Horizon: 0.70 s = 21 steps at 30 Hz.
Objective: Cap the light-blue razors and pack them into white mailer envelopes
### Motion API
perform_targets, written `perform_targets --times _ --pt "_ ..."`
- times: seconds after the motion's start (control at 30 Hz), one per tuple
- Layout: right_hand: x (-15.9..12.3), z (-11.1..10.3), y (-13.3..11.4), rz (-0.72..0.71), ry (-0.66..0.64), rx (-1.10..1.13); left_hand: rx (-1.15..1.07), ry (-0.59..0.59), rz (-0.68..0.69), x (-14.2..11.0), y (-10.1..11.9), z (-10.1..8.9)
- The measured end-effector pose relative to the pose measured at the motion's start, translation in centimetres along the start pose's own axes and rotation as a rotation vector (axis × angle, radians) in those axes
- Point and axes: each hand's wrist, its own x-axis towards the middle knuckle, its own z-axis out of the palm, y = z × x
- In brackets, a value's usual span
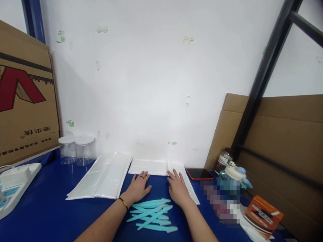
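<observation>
My left hand lies palm down on the blue table with its fingers spread, fingertips at the front edge of a flat white plastic packet. My right hand is also flat and open, its fingertips resting on or beside another white packet that runs toward me along its right side. Between my forearms is a loose, crisscrossed pile of several turquoise eyebrow razors with paler tips. Neither hand grips anything. To the left of my left hand lie overlapping white packets.
Two clear lidded jars stand at the back left, near a white power strip and a cardboard box. On the right are a phone, a brown bottle, a teal water bottle and an orange box. A white wall rises behind.
</observation>
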Motion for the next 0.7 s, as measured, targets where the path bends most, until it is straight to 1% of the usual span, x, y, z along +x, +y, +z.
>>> perform_targets --times 0.07,0.13,0.2,0.27,0.3,0.37,0.47,0.53,0.6,0.7 --pt "-0.1 -0.6 -0.1 0.026 0.011 0.078 -0.028 0.005 0.001 0.3 -0.2 0.2" --pt "-0.4 -1.4 -0.5 0.020 -0.011 0.203 -0.061 0.044 0.022 0.4 -0.4 0.2" --pt "-0.9 -2.2 -0.9 -0.030 -0.094 0.313 -0.113 0.103 0.054 0.0 -0.5 0.0" --pt "-1.3 -2.6 -1.3 -0.070 -0.186 0.356 -0.202 0.133 0.080 -0.6 -0.4 -0.5" --pt "-1.5 -2.6 -1.4 -0.075 -0.215 0.354 -0.255 0.120 0.094 -1.0 -0.2 -0.7" --pt "-1.9 -2.5 -1.5 -0.068 -0.240 0.335 -0.334 0.046 0.133 -1.6 0.2 -1.1" --pt "-2.0 -2.0 -1.5 -0.053 -0.229 0.323 -0.342 -0.069 0.186 -2.1 0.6 -1.3" --pt "-1.8 -1.6 -1.7 -0.039 -0.198 0.317 -0.322 -0.094 0.183 -2.0 0.7 -1.2" --pt "-1.4 -1.1 -2.0 -0.022 -0.149 0.293 -0.295 -0.069 0.157 -1.8 0.5 -1.1" --pt "-0.5 -0.2 -2.5 -0.013 -0.084 0.260 -0.266 0.015 0.132 -1.4 0.2 -0.9"
